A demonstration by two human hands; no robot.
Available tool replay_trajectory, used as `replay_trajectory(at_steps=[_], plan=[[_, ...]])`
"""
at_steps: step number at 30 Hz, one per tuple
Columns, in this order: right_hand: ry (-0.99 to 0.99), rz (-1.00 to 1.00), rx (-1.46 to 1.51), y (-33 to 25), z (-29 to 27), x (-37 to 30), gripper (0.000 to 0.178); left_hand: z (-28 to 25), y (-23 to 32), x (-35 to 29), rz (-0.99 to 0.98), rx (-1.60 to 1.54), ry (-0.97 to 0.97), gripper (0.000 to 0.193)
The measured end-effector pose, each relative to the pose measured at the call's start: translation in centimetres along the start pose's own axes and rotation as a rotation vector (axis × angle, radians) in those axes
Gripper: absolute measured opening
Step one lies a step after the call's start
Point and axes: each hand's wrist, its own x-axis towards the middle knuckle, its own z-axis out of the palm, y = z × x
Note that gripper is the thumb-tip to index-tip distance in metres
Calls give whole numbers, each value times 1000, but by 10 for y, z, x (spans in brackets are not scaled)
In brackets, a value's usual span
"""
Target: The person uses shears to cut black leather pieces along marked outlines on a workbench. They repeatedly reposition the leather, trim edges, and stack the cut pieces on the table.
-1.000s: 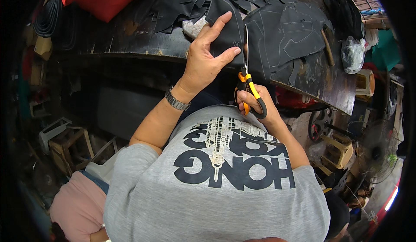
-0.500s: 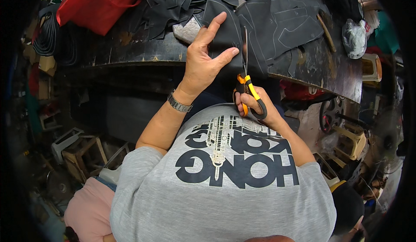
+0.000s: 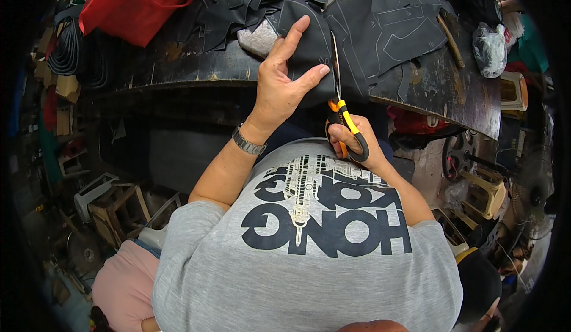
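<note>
A large black sheet [image 3: 363,52] with pale outlines drawn on it lies over the table's near edge, and a slit divides it. My left hand [image 3: 282,88] rests on the curved black piece [image 3: 306,41] left of that slit, thumb and index finger spread wide; the other fingers are mostly hidden. In my right hand [image 3: 366,136] is a pair of scissors [image 3: 347,120] with yellow, orange and black handles. The fingers wrap round the handles, and the blades point away from me along the slit, close to my left thumb.
Several cut black pieces [image 3: 238,11] are heaped across the dark table [image 3: 178,67]. A red bag [image 3: 134,11] and coiled black strips [image 3: 65,52] sit at the left. On the right are a thin stick [image 3: 451,41] and a clear plastic bag [image 3: 489,49]. Stools [image 3: 485,192] stand below.
The scissors' handles have come closer together, and the blades have tilted slightly left at the tip. My left hand keeps its place on the black piece.
</note>
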Motion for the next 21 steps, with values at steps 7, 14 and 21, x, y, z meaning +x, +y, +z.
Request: replay_trajectory(at_steps=[7, 14, 21], plan=[[-1, -1, -8, -4, 5, -3, 32, -4, -7, 0, -31, -63, 54, 70], [23, 101, 40, -15, 8, -1, 34, -17, -7, 10, 4, 7, 61, 61], [60, 25, 29, -19, 4, 5, 37, -4, 5, -2, 21, -22, -1, 60]])
